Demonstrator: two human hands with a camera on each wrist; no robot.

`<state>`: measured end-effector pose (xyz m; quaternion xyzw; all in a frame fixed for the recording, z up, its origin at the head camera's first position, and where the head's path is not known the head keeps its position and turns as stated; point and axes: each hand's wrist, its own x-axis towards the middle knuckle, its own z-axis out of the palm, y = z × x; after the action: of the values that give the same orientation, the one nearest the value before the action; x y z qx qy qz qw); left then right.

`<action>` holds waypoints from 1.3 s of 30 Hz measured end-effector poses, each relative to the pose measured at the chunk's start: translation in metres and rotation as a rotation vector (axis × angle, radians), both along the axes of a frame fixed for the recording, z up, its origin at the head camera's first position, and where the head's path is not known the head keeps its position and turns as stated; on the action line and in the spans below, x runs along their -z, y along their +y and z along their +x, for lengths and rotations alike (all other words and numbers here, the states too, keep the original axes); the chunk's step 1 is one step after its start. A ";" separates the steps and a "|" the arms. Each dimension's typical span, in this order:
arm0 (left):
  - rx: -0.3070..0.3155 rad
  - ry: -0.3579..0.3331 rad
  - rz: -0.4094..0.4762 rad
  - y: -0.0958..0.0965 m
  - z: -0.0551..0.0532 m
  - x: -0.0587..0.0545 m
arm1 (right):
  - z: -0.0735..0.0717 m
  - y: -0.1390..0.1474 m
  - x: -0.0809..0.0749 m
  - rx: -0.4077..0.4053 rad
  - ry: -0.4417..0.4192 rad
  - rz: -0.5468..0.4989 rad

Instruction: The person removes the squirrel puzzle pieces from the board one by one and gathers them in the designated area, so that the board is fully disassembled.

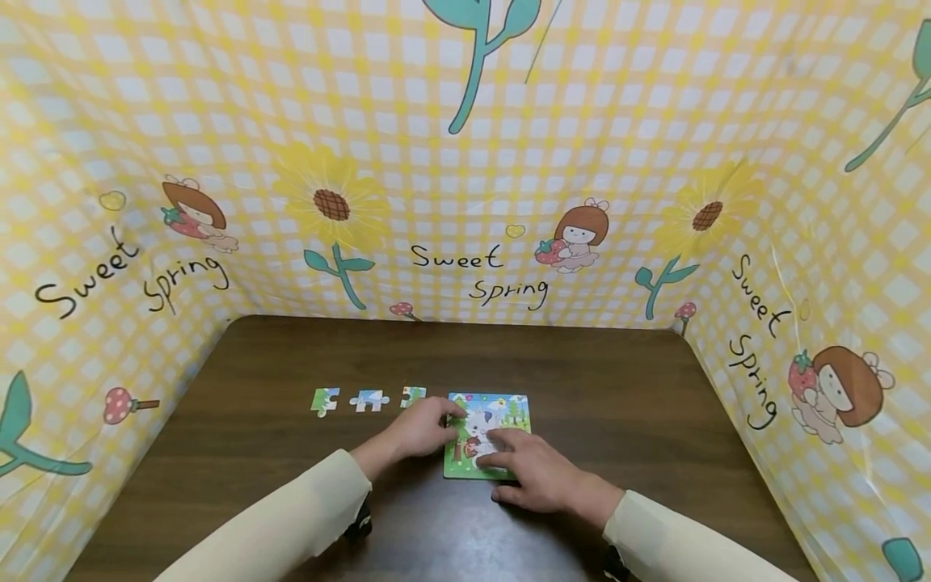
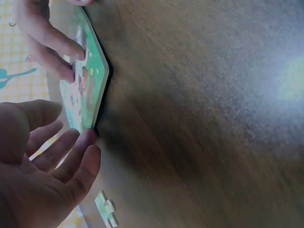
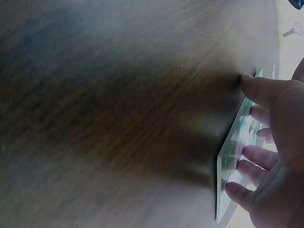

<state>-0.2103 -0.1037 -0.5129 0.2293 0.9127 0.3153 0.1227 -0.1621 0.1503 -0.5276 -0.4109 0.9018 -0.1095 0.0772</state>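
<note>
A square jigsaw puzzle in its tray (image 1: 513,414), showing a white cartoon animal on green grass, lies flat on the table in the head view. My left hand (image 1: 420,428) is at its left edge, fingers loosely bent, with fingertips right at the rim in the left wrist view. Over the lower right part spreads my right hand (image 1: 540,470), its fingertips touching the picture and its thumb down near the front edge. Left of the tray, three loose puzzle pieces lie in a row: a green one (image 1: 325,401), a bluish one (image 1: 369,400) and another (image 1: 413,394) beside my left hand.
The dark wooden table (image 1: 618,380) carries everything. Yellow checked cloth (image 1: 465,186) with flowers and "Sweet Spring" lettering stands round its back and both sides.
</note>
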 end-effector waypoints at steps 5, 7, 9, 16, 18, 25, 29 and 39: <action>0.004 -0.016 -0.008 0.002 0.001 0.003 | 0.000 0.001 0.001 -0.004 -0.008 0.011; 0.006 -0.017 -0.006 0.003 0.001 0.003 | 0.000 0.001 0.001 -0.004 -0.008 0.015; 0.006 -0.020 -0.009 0.003 0.000 0.003 | -0.001 0.001 0.001 -0.003 -0.009 0.021; 0.017 -0.025 -0.039 0.005 -0.002 -0.001 | -0.003 0.002 -0.001 -0.006 -0.023 0.030; 0.026 -0.010 -0.044 0.006 -0.003 -0.001 | -0.003 0.001 -0.002 -0.009 -0.021 0.034; 0.060 0.063 -0.075 0.010 -0.011 0.003 | -0.003 0.001 -0.002 -0.009 0.003 0.051; 0.077 0.070 -0.071 0.013 -0.013 0.004 | -0.003 0.000 -0.002 -0.008 0.014 0.056; -0.010 0.043 -0.045 0.020 -0.014 0.004 | -0.003 -0.001 -0.003 -0.015 0.030 0.072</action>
<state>-0.2244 -0.0840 -0.5164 0.2287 0.9232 0.2901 0.1065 -0.1648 0.1496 -0.5249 -0.4163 0.9030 -0.0701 0.0793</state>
